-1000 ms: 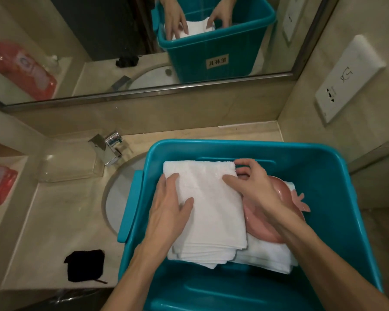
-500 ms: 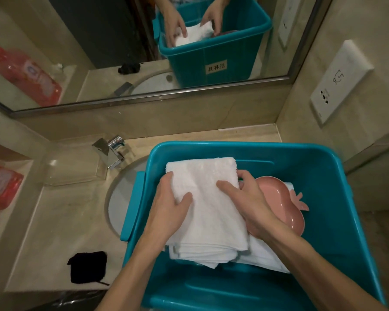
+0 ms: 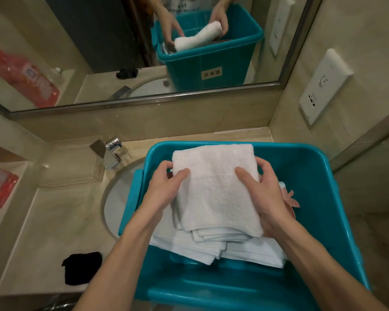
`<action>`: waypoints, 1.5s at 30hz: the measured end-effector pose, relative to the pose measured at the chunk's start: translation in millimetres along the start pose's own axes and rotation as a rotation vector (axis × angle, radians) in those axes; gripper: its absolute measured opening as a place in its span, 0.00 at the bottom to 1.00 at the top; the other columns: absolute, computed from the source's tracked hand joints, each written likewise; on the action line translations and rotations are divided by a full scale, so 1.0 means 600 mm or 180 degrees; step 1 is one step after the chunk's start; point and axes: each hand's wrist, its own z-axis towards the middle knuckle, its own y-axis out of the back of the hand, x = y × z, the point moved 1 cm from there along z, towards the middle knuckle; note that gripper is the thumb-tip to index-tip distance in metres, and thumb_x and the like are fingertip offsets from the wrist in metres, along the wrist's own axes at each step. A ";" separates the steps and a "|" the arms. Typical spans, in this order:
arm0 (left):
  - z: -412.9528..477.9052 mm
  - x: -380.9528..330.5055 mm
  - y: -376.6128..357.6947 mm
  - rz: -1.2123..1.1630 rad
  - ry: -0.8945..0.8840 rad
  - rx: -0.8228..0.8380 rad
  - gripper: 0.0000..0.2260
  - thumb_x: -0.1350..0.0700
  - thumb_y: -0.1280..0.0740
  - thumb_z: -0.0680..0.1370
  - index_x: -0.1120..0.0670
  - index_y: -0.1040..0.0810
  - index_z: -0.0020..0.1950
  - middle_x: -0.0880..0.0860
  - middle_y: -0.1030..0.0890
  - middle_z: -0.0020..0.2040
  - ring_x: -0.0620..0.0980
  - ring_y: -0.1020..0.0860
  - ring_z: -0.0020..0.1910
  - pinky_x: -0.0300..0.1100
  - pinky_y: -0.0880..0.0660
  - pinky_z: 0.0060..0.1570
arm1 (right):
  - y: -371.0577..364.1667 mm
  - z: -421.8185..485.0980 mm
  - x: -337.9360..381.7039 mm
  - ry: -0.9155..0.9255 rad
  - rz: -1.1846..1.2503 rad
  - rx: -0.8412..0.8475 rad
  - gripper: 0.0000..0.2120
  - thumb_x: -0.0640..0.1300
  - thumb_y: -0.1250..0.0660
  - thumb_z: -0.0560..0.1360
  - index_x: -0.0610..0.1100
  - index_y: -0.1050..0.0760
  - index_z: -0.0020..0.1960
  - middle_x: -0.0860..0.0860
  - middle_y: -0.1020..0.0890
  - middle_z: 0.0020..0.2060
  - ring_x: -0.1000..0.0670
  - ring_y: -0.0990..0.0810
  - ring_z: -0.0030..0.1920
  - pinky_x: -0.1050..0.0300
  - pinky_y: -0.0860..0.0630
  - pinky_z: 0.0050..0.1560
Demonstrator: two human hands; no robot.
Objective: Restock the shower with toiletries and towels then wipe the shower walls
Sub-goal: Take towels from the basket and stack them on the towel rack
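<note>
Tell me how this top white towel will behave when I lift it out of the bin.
Probably floppy: the towel drapes between the left hand and right hand, so free edges should droop. Its folded layers look loose and may fan open. The nubby terry surface likely grips well, so slipping seems unlikely.
</note>
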 end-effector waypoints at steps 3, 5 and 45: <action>0.022 0.006 -0.013 0.0299 0.0124 0.0216 0.14 0.43 0.32 0.78 0.50 0.24 0.56 0.48 0.20 0.53 0.48 0.21 0.52 0.44 0.28 0.46 | 0.002 0.013 -0.024 0.0076 -0.0332 -0.0329 0.22 0.63 0.29 0.68 0.67 0.35 0.58 0.57 0.15 0.46 0.49 0.16 0.50 0.41 0.20 0.54; 0.033 0.014 -0.025 0.0438 0.0225 0.0326 0.15 0.42 0.31 0.77 0.49 0.24 0.59 0.46 0.20 0.55 0.46 0.21 0.52 0.41 0.27 0.46 | 0.003 0.010 -0.020 0.0159 -0.0680 -0.0416 0.21 0.62 0.31 0.71 0.63 0.36 0.59 0.59 0.17 0.50 0.57 0.19 0.49 0.56 0.23 0.52; 0.095 0.019 -0.041 0.0773 0.0443 0.0399 0.29 0.35 0.29 0.71 0.51 0.29 0.62 0.47 0.20 0.56 0.48 0.21 0.52 0.48 0.23 0.54 | 0.033 0.039 -0.047 -0.0470 -0.0929 -0.0136 0.27 0.64 0.31 0.67 0.50 0.29 0.59 0.55 0.20 0.51 0.48 0.21 0.56 0.43 0.24 0.61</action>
